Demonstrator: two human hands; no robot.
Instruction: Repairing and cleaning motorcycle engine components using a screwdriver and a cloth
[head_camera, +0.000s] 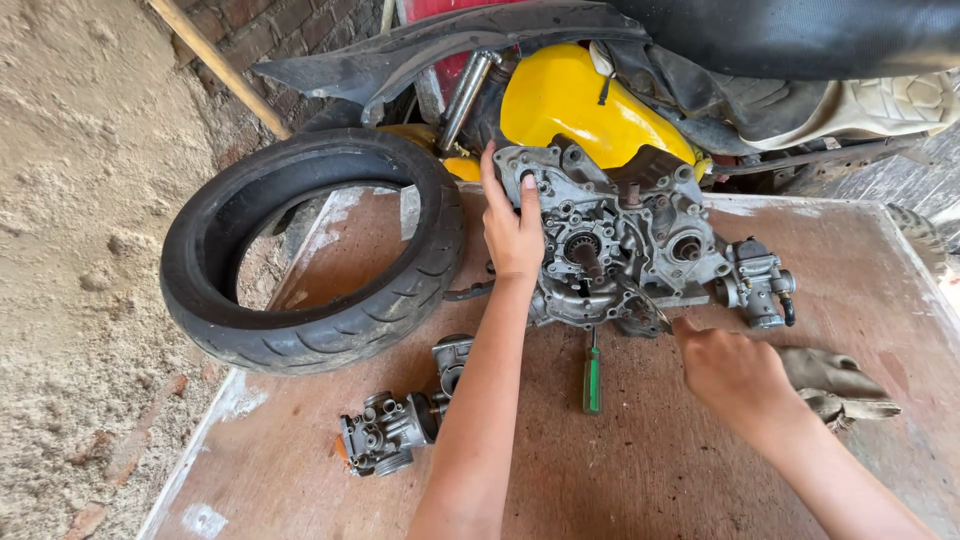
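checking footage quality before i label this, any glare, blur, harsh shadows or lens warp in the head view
Head view: soft, even daylight, no harsh shadows on the wooden board; mild sheen on the yellow fuel tank, not blown out; the engine casing, left hand and right hand are sharp, as is the tyre; wide-angle stretch shows toward the frame edges.

Bare board (650, 470) between your forearms gives open passage toward the engine case (620, 250), broken only by the green screwdriver (592, 378). Tyre (310, 250) blocks your left flank, carburettor (385, 432) sits low left. Rag (835, 385) and second carburettor (757, 282) crowd the right.
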